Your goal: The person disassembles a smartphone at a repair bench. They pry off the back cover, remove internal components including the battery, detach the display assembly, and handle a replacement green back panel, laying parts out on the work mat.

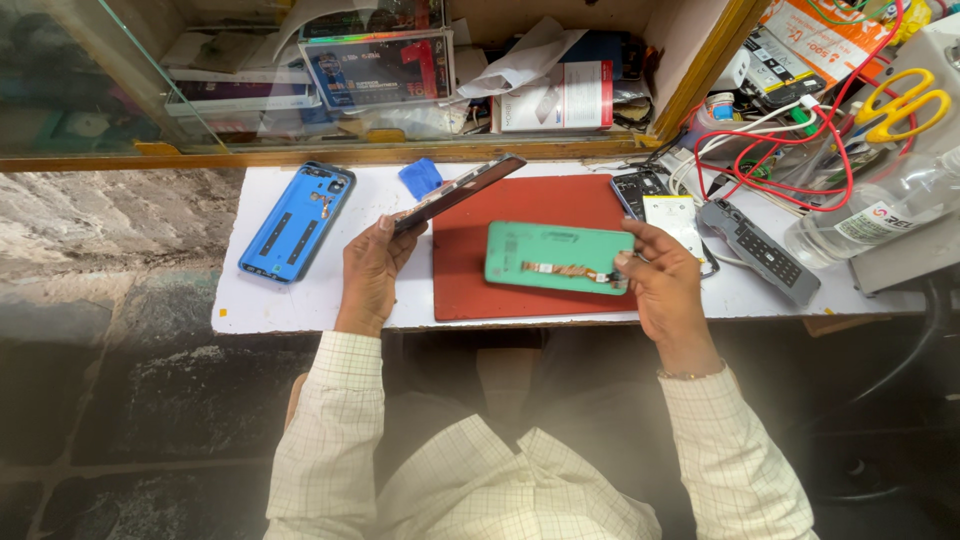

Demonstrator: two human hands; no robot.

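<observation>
Right hand [665, 285] pinching the near-right edge of the green rectangular phone panel [557, 257], flat on the red work mat [520, 215]; exposed ribbon flex (fragile) could tear if dragged. Left hand [372, 270] gripping the dark slim phone frame [460, 190] tilted above the white desk [300, 300]; could slip. Blue plastic back cover [297, 222] lying farther left.

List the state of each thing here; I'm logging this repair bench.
left hand: holds dark phone screen, tilted up
right hand: grips green panel, ribbon cable exposed
blue back cover: detached, inside up
opened phone: insides showing
yellow scissors: closed
</observation>
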